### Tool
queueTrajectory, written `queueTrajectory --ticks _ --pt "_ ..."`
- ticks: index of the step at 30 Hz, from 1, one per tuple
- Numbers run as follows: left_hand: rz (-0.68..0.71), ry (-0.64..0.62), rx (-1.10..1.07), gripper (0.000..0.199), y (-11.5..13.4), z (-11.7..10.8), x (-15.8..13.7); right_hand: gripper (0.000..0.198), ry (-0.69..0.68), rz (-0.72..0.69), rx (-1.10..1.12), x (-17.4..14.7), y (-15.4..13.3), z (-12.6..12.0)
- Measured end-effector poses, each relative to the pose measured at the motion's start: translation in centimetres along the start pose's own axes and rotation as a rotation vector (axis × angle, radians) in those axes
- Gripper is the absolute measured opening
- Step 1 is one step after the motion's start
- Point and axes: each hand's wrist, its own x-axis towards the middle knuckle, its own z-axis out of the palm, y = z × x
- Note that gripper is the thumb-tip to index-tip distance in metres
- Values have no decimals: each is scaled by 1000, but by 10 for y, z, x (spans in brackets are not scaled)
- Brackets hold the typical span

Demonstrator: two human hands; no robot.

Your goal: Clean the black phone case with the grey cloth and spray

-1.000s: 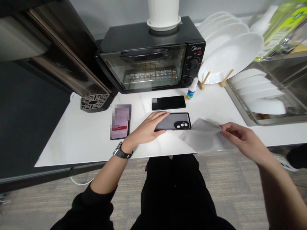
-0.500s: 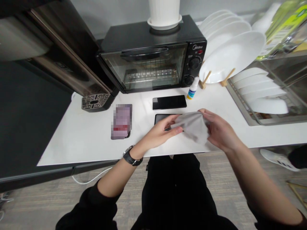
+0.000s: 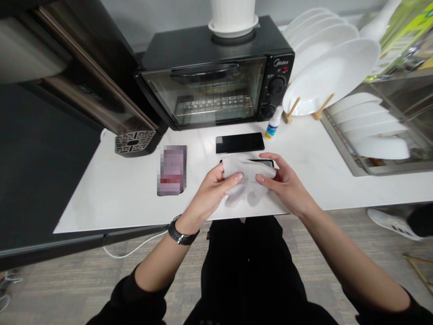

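Grey cloth is pinched between both hands, fingertips meeting.

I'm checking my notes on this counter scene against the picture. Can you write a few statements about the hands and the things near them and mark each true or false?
1. Both hands, the left hand and the right hand, hold the pale cloth. True.
2. The cloth lies over most of the cased phone, leaving only an edge in view. True.
3. The bare black phone is in the left hand. False: it lies flat on the white counter, beyond the cloth, and no hand touches it.
4. The small spray bottle lies on its side beside the wristwatch. False: it stands upright in front of the toaster oven.
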Motion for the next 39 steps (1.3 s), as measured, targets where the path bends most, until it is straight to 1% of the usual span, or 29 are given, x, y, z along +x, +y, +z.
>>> queueTrajectory --ticks 2,3,4,5,7,9,12,15,16,17,18,20,21,22,23,25,27,29,30,32,34,35,37,39 --pt "39 12 15 42 1 3 -2 44 107 -188 -192 -6 0 2" --pt "56 11 25 44 1 5 -3 39 128 -276 -281 -9 0 3" --pt "65 8 35 45 2 7 -4 35 115 -342 -345 -12 0 4" --pt "65 4 45 49 3 9 -5 34 70 -378 -376 -15 0 5" --pt "41 9 64 60 6 13 -8 34 -37 -385 -345 -19 3 7" --pt "13 28 82 72 7 15 -11 30 -77 -372 -279 -21 8 8" --pt "25 51 118 83 5 14 -15 17 -26 -374 -225 -24 14 8" --pt "70 67 249 82 0 8 -19 17 22 -387 -213 -27 16 6" --pt "114 88 344 81 -1 6 -21 19 29 -395 -228 -29 15 6" --pt "188 128 475 78 -2 5 -23 21 40 -408 -259 -30 14 5" --pt "293 188 639 73 -2 4 -25 22 54 -425 -301 -32 12 5" --pt "549 312 989 57 1 6 -30 22 79 -461 -399 -35 7 5" --pt "658 336 1124 48 3 8 -33 21 84 -476 -439 -36 5 6" --pt "732 313 1208 42 5 10 -36 20 82 -480 -464 -38 2 7" --pt "773 253 1240 39 6 13 -38 19 80 -473 -469 -39 0 8" --pt "811 111 1210 37 8 18 -40 21 104 -439 -427 -43 -1 11" --pt "831 34 1156 30 7 22 -41 22 178 -425 -376 -47 0 15" --pt "835 35 1096 23 4 26 -40 16 255 -450 -356 -51 5 21" --pt "828 45 1064 22 3 27 -40 15 269 -462 -352 -54 9 25" --pt "811 64 1003 21 0 30 -39 30 234 -443 -296 -61 17 32" --pt "805 55 956 20 -3 33 -38 44 148 -339 -143 -67 26 40" --pt "815 44 947 19 -4 33 -37 47 109 -260 -42 -70 30 43" --pt "844 13 949 17 -6 34 -37 42 77 -99 144 -73 35 46" --pt "868 1 978 16 -6 33 -36 33 101 10 236 -74 35 45"
